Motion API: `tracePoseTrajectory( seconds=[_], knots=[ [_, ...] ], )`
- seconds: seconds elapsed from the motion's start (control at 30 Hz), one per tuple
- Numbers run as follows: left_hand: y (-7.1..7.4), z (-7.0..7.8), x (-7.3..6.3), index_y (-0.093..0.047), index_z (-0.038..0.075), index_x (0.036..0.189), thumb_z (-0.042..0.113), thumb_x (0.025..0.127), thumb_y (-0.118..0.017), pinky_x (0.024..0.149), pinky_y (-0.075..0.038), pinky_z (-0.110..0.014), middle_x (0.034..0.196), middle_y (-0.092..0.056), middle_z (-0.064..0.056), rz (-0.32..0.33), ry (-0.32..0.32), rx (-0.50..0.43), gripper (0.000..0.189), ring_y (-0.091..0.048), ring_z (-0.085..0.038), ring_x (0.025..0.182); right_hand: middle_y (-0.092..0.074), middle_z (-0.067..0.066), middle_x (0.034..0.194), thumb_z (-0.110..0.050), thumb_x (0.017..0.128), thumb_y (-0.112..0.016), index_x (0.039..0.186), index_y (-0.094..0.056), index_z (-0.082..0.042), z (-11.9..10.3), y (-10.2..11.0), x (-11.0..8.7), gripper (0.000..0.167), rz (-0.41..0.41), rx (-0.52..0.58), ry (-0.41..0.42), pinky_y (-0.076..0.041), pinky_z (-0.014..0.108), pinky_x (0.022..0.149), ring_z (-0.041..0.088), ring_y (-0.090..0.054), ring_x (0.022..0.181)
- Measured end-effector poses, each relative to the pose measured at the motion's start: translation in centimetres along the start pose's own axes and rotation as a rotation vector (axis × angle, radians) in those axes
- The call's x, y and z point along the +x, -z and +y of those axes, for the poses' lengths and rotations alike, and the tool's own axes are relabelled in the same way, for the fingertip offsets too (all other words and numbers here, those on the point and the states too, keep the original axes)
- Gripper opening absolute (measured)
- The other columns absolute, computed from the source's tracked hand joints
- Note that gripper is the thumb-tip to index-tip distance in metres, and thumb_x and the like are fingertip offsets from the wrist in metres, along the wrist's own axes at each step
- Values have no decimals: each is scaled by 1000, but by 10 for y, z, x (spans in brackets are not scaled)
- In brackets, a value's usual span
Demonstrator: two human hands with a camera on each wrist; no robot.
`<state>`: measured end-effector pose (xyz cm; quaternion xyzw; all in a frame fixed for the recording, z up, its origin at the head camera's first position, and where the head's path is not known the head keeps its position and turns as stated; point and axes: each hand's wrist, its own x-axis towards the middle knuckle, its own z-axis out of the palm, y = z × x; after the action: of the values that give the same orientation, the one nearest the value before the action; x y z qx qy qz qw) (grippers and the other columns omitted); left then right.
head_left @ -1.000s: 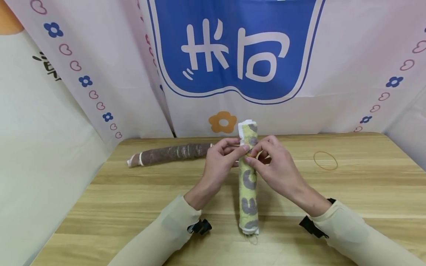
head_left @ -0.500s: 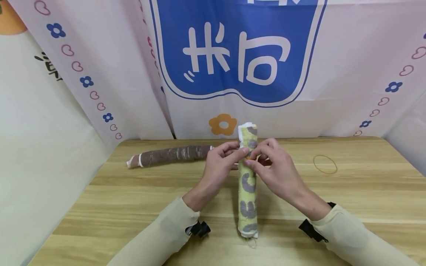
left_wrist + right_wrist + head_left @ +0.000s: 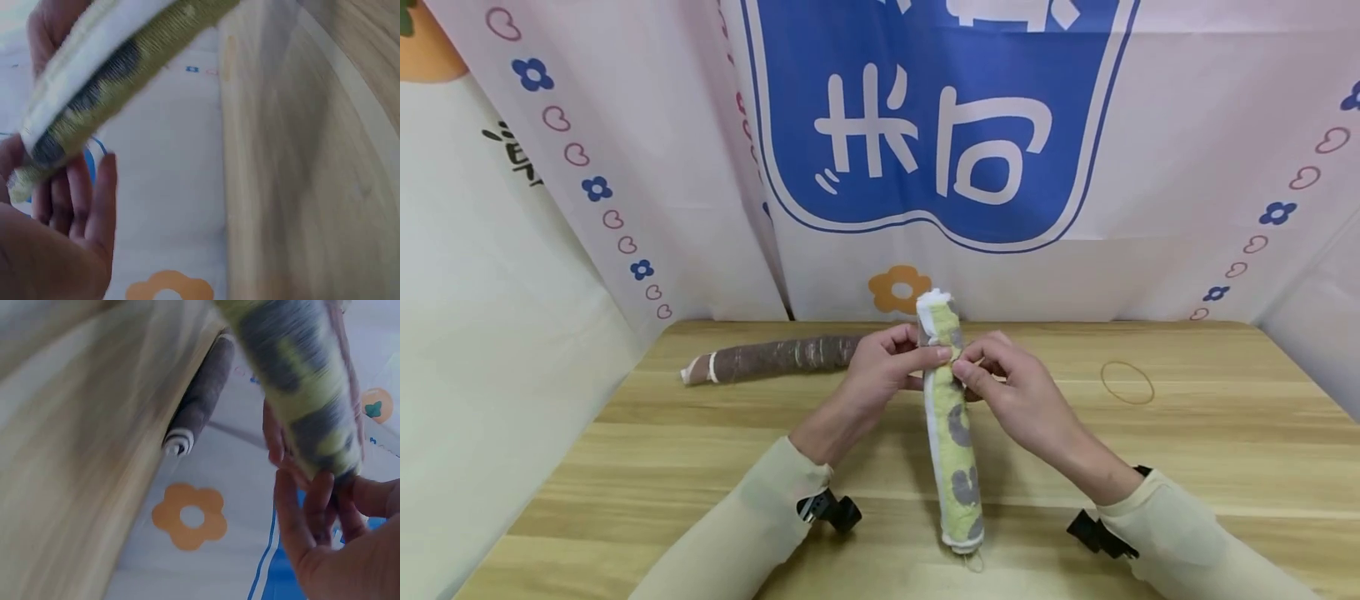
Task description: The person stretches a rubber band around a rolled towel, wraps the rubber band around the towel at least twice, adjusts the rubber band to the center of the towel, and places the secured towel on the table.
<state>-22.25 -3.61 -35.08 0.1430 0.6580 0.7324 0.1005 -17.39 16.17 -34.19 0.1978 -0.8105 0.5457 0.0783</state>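
A rolled yellow towel (image 3: 951, 450) with grey shapes and a white edge is held lengthwise between both hands, its top leaning slightly left. My left hand (image 3: 880, 367) grips its upper part, thumb across the front and fingers behind. On the opposite side, my right hand (image 3: 1018, 387) pinches the towel with thumb and forefinger, a small yellow-orange bit showing at the fingertips. A thin loop (image 3: 974, 563) hangs from the towel's near end. In the right wrist view, the fingers (image 3: 319, 500) close around the end of the roll.
A brown roll (image 3: 775, 360) with a white band near its left end lies at the back left, partly behind the left hand. A rubber band (image 3: 1127, 382) lies on the wooden table (image 3: 1150, 467) at right. A printed cloth (image 3: 1000, 283) hangs behind the table's far edge.
The towel roll has turned about its length, so its white edge now shows along the left side. Its top has tipped left, while both hands keep hold; the head view has shifted slightly upward.
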Motion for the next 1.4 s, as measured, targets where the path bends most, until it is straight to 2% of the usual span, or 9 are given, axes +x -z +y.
tracePoseTrajectory(
  seconds=[0.1,0.2,0.5,0.63,0.77,0.93,1.1,1.27,1.4],
  knots=[
    [-4,4,-6,-67,6,88,11,90,-83,73,-62,-34,90,-67,-5,62,-44,11,17,-66,-17,83,-59,10,105,-20,100,-77,97,-67,-6,-5,-3,-2,18,14,-26,-76,-59,34,72,24,-63,87],
    [-9,9,-11,-63,6,84,11,88,-84,74,-62,-35,90,-66,-5,107,-60,22,22,-66,-18,86,-56,10,104,-22,93,-85,95,-65,-8,-10,-5,-6,24,40,-72,-65,-55,31,66,24,-62,84],
    [-12,5,-13,-59,9,80,15,87,-84,67,-59,-32,84,-63,-3,192,-20,48,27,-62,-16,79,-50,5,100,14,84,-82,88,-66,-12,-1,-18,-10,31,35,-169,390,-59,27,69,15,-57,81],
    [-12,4,-11,-62,8,82,16,86,-84,67,-55,-28,84,-63,-4,232,-54,85,25,-60,-15,78,-52,3,103,15,81,-82,88,-67,-13,4,-18,-9,33,-15,-183,495,-56,25,69,14,-56,82],
    [-11,4,-9,-62,8,84,19,89,-84,66,-53,-27,85,-63,-4,208,-62,81,25,-58,-15,78,-53,3,100,9,86,-83,89,-67,-12,4,-15,-7,26,-18,-147,414,-59,27,70,16,-59,83],
    [-3,0,-3,-65,2,106,21,99,-69,73,-57,-30,95,-67,-3,20,-63,-31,21,-65,-15,85,-57,7,101,-2,96,-77,95,-70,-6,6,-10,-5,8,47,-8,202,-61,32,69,20,-64,84],
    [6,-3,2,-56,-6,132,12,100,-60,82,-60,-32,107,-70,-5,-139,-48,-181,37,-70,-16,94,-59,13,104,-2,103,-68,102,-71,2,9,-6,-2,6,77,122,82,-63,35,75,20,-69,84],
    [8,-2,3,-60,2,120,3,97,-67,74,-61,-28,101,-72,-4,-118,-12,-203,24,-70,-14,86,-56,17,104,-6,109,-59,104,-67,6,9,-7,-1,16,6,201,3,-63,38,78,22,-68,86],
    [0,2,0,-60,6,105,-3,90,-74,66,-57,-24,89,-69,-2,-34,-66,-153,22,-66,-12,77,-55,13,104,-13,105,-68,99,-65,1,7,-6,-3,15,-9,166,-22,-62,35,77,23,-65,89]
  ],
)
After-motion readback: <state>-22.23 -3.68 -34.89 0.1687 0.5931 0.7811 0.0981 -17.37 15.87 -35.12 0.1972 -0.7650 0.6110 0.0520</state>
